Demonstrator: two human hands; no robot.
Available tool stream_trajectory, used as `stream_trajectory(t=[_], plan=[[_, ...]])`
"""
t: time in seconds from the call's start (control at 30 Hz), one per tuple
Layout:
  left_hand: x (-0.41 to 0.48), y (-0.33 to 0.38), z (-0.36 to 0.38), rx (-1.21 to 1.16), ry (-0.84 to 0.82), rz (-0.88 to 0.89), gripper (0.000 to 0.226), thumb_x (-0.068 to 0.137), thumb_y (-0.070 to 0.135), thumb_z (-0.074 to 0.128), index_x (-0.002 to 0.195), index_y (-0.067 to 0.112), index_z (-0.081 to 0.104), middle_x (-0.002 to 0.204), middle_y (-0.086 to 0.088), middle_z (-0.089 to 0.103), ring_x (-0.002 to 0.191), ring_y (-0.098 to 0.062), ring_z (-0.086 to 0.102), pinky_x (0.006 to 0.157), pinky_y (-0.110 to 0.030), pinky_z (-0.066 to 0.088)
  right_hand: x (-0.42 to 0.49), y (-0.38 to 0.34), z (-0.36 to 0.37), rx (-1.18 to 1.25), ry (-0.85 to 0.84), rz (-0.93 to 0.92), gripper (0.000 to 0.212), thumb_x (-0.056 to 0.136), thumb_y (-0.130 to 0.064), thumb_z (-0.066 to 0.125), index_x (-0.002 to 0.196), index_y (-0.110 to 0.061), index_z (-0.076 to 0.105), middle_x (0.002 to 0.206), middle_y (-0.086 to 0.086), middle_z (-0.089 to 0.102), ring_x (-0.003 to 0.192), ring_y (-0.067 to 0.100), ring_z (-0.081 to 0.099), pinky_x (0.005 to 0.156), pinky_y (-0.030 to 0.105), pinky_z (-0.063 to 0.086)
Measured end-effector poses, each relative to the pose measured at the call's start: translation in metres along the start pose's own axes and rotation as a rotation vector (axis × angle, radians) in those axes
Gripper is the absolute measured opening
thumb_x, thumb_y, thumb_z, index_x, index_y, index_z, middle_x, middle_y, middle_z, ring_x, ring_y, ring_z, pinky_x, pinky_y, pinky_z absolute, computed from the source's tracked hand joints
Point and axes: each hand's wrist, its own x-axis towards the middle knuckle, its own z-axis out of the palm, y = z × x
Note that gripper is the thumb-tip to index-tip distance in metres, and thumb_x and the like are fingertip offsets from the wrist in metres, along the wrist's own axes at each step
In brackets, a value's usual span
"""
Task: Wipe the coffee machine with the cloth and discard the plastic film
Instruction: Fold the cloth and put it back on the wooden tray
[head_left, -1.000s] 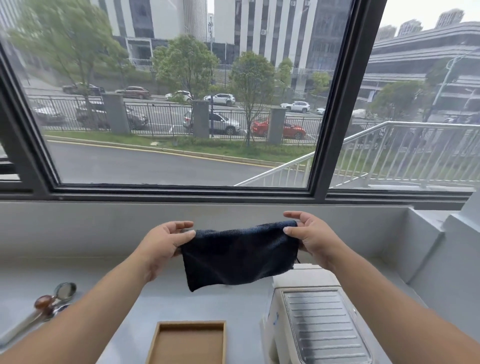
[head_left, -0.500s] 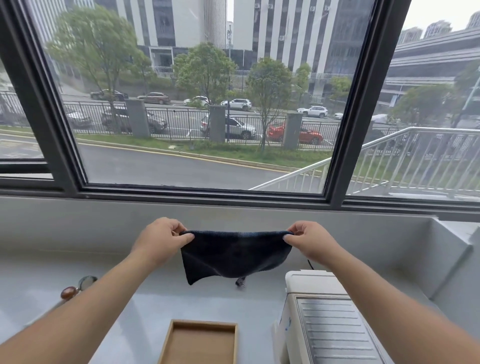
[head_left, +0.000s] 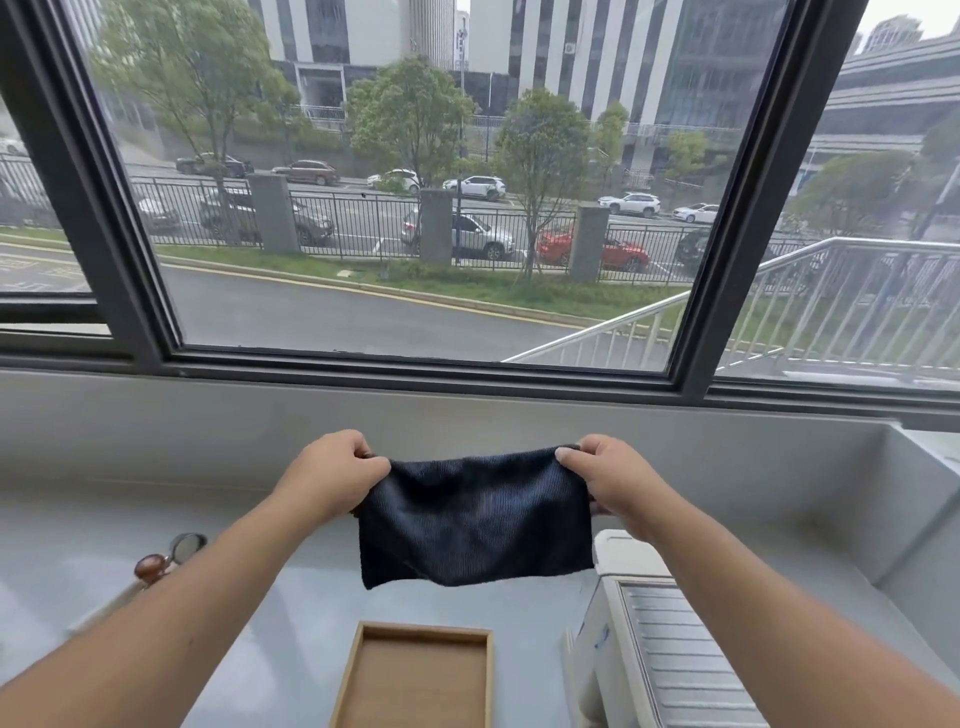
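A dark blue cloth hangs stretched flat in the air above the counter. My left hand pinches its upper left corner and my right hand pinches its upper right corner. The white coffee machine with a ribbed metal top stands at the lower right, below my right forearm, which covers part of it. No plastic film is visible.
A shallow wooden tray lies on the pale grey counter at the bottom centre. A portafilter with a brown knob lies at the left, partly under my left arm. A large window rises behind the counter.
The cloth has been pulled taut and spread into a flatter, wider rectangle. Both hands sit slightly higher and closed on its corners. The view has tilted up a little.
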Motion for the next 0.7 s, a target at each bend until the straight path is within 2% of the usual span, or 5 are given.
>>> stream_trajectory(t=[0.13, 0.27, 0.43, 0.6, 0.7], plan=[[-0.001, -0.009, -0.009, -0.132, -0.093, -0.039, 0.016, 0.065, 0.030, 0.060, 0.066, 0.018, 0.049, 0.054, -0.001, 0.062, 0.051, -0.022, 0.063, 0.061, -0.036, 0.058, -0.001, -0.016, 0.001, 0.126, -0.044, -0.166, 0.015, 0.103, -0.025, 0.063, 0.090, -0.017, 0.063, 0.086, 0.009, 0.062, 0.079, 0.023, 0.055, 0.074, 0.039, 0.044], [-0.005, -0.015, -0.012, -0.182, -0.190, -0.011, 0.017, 0.059, 0.025, 0.063, 0.063, 0.021, 0.048, 0.057, 0.003, 0.049, 0.058, -0.019, 0.046, 0.064, -0.033, 0.039, -0.008, -0.051, 0.015, 0.204, -0.214, -0.234, 0.014, 0.099, -0.031, 0.064, 0.086, -0.027, 0.067, 0.082, 0.002, 0.070, 0.074, 0.017, 0.063, 0.072, 0.035, 0.051], [-0.014, -0.020, -0.013, -0.097, -0.459, -0.025, 0.058, 0.065, 0.026, 0.073, 0.121, 0.031, 0.057, 0.094, -0.002, 0.080, 0.073, -0.009, 0.067, 0.075, -0.030, 0.049, -0.011, -0.090, 0.032, 0.164, -0.355, -0.305, 0.009, 0.101, -0.030, 0.062, 0.094, -0.024, 0.065, 0.088, 0.006, 0.068, 0.082, 0.025, 0.063, 0.078, 0.045, 0.053], [-0.027, -0.011, 0.001, -0.118, -0.641, 0.024, 0.097, 0.067, 0.046, 0.094, 0.147, 0.043, 0.040, 0.138, 0.007, 0.061, 0.128, -0.008, 0.057, 0.111, -0.037, 0.043, -0.015, -0.116, 0.055, -0.036, -0.489, -0.373, 0.010, 0.100, -0.036, 0.062, 0.095, -0.028, 0.066, 0.084, 0.000, 0.071, 0.075, 0.018, 0.063, 0.071, 0.036, 0.052], [-0.036, 0.000, 0.012, -0.279, -0.678, 0.100, 0.066, 0.077, 0.037, 0.091, 0.136, 0.042, 0.061, 0.146, 0.016, 0.059, 0.138, -0.003, 0.049, 0.111, -0.032, 0.040, -0.015, -0.121, 0.066, -0.111, -0.544, -0.384, 0.010, 0.100, -0.038, 0.063, 0.093, -0.031, 0.065, 0.088, 0.004, 0.070, 0.078, 0.019, 0.064, 0.073, 0.037, 0.051]])
